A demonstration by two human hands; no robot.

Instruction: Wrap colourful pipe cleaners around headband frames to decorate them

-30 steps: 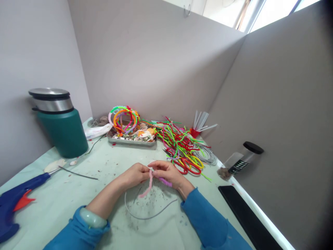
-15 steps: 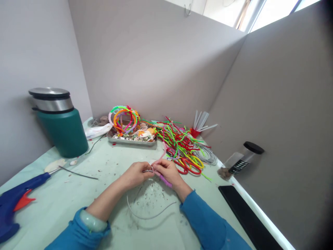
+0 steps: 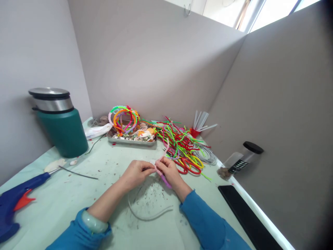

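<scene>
My left hand and my right hand meet over the middle of the table, fingers pinched together. Between them runs a pink and purple pipe cleaner; its loose pink end points up toward the back and its purple part slants down beside my right hand. A thin grey wire curves below the hands, its upper end leading toward my left fingers. The exact contact at the left fingertips is too small to tell.
A green bottle and a blue glue gun are on the left. Behind the hands are a metal tray with colourful rings, piled pipe cleaners and red scissors. A clear jar and black strip lie right.
My left fingers have shifted slightly right and up against the pipe cleaner. The pink end has swung a little to the right, and the grey wire's loop has moved slightly.
</scene>
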